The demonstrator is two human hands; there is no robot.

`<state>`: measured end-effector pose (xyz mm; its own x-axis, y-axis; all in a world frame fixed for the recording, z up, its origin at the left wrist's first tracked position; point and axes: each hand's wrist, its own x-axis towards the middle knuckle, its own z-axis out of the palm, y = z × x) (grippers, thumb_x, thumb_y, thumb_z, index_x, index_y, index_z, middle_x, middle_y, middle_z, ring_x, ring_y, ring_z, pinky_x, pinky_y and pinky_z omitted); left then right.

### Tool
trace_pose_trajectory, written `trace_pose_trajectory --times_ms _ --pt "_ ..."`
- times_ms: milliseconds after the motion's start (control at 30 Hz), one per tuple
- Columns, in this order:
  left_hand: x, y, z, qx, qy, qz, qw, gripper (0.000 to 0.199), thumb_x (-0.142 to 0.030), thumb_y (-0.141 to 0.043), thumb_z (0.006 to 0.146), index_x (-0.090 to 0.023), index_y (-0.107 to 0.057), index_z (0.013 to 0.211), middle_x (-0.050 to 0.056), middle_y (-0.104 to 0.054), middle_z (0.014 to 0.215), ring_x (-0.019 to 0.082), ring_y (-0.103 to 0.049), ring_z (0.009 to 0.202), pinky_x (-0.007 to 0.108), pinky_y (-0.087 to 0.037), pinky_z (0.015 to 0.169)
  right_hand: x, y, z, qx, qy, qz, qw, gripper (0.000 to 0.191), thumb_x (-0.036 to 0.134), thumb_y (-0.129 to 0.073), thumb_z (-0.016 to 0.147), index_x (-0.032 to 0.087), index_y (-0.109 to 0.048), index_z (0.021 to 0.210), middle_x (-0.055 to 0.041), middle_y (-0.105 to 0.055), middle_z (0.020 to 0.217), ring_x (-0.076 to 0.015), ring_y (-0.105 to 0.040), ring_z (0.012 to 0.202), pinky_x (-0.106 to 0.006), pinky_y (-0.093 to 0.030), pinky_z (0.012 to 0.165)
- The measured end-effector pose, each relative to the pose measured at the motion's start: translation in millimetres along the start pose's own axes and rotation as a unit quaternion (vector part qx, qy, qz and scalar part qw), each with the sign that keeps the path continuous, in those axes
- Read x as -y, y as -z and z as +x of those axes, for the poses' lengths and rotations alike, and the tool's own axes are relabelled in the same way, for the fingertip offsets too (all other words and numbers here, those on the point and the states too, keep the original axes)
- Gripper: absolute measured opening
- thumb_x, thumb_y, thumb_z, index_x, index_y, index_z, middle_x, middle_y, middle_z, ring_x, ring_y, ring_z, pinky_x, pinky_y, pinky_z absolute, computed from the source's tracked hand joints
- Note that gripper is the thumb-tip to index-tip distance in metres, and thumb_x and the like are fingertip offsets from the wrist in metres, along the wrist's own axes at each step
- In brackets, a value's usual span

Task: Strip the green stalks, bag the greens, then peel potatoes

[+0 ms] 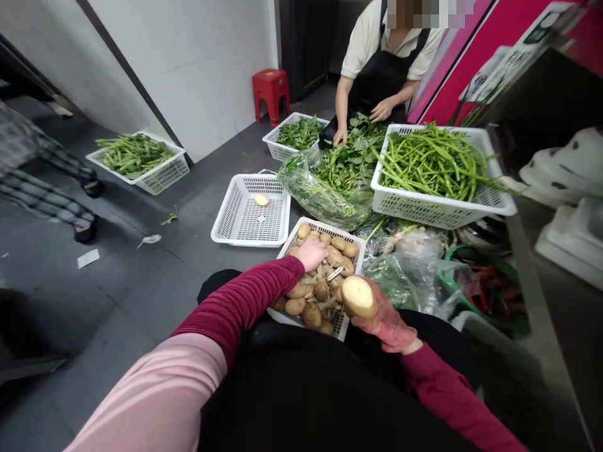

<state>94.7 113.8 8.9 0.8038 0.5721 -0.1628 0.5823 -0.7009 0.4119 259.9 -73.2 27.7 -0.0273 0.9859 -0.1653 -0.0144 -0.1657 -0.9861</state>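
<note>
My left hand (313,253) is closed around the handle of a peeler (335,274), whose metal head points toward my right hand. In my right hand (387,319), which wears a pinkish glove, is a partly peeled potato (358,297) with its pale flesh facing up. Both hands are over a white plastic basket (361,252) between my knees. Unpeeled potatoes (296,306) and strips of peel fill that basket. Just beyond, a second white basket (217,233) holds one peeled potato (262,199).
A co-worker (365,81) handles leafy greens (353,157) across from me. A basket of green stems (433,166) stands at the right, above plastic bags (409,276). Another basket of greens (136,157), a red stool (271,94) and a passer-by's legs (51,176) are farther off.
</note>
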Motion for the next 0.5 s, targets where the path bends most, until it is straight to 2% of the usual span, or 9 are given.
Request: trace_pose_trajectory --times_ms 100,167,233,333,400,500 --pt "-1.7 -1.9 -16.7 0.024 0.126 -0.018 0.992 0.022 -0.013 -0.052 0.078 -0.013 -0.059 0.099 0.012 -0.063 0.096 0.024 -0.059 0.093 0.035 -0.045 0.082 -2.0 -1.4 5.7 -0.03 -0.045 0.175 0.983 0.073 0.034 -0.079 0.063 0.023 -0.05 0.129 -0.0071 -0.063 0.12 -0.0286 -0.058 0.111 -0.042 -0.047 0.096" --pt "-10.3 0.7 -32.6 0.043 0.163 -0.032 0.985 0.024 -0.014 -0.052 0.078 -0.012 -0.058 0.101 0.01 -0.064 0.09 0.021 -0.062 0.082 0.03 -0.048 0.072 -8.7 -0.8 14.1 -0.062 -0.072 0.283 0.954 0.067 0.038 -0.078 0.062 0.021 -0.056 0.123 -0.0075 -0.068 0.109 -0.0296 -0.061 0.107 -0.042 -0.048 0.094" --pt "-24.0 6.3 -50.3 0.055 0.162 -0.066 0.983 0.024 -0.017 -0.052 0.079 -0.013 -0.058 0.102 0.007 -0.065 0.087 0.019 -0.063 0.077 0.027 -0.048 0.068 -17.9 1.6 24.0 -0.092 -0.104 0.359 0.923 0.062 0.042 -0.079 0.061 0.02 -0.06 0.116 -0.0072 -0.071 0.1 -0.0292 -0.063 0.103 -0.042 -0.05 0.093" --pt "-46.0 17.6 -71.1 0.034 0.131 -0.168 0.976 0.035 -0.016 -0.05 0.08 -0.016 -0.054 0.115 0.004 -0.065 0.092 0.017 -0.063 0.083 0.026 -0.049 0.074 -29.4 5.4 36.9 -0.105 -0.143 0.432 0.884 0.053 0.044 -0.076 0.066 0.02 -0.062 0.111 -0.0071 -0.072 0.098 -0.0272 -0.065 0.099 -0.042 -0.052 0.091" --pt "-57.2 26.0 -74.7 0.003 0.121 -0.212 0.97 0.043 -0.015 -0.049 0.081 -0.017 -0.05 0.123 0.005 -0.065 0.095 0.018 -0.062 0.085 0.028 -0.049 0.078 -32.7 5.1 42.5 -0.097 -0.161 0.468 0.864 0.051 0.046 -0.072 0.071 0.019 -0.061 0.113 -0.0079 -0.071 0.1 -0.0264 -0.067 0.093 -0.043 -0.054 0.086" --pt "-68.5 36.2 -63.9 -0.023 0.137 -0.203 0.969 0.046 -0.016 -0.045 0.084 -0.016 -0.046 0.13 0.009 -0.064 0.097 0.019 -0.063 0.079 0.03 -0.051 0.075 -32.2 -0.8 48.1 -0.099 -0.199 0.496 0.839 0.051 0.052 -0.063 0.079 0.015 -0.059 0.115 -0.0102 -0.072 0.095 -0.0252 -0.069 0.08 -0.043 -0.057 0.075"
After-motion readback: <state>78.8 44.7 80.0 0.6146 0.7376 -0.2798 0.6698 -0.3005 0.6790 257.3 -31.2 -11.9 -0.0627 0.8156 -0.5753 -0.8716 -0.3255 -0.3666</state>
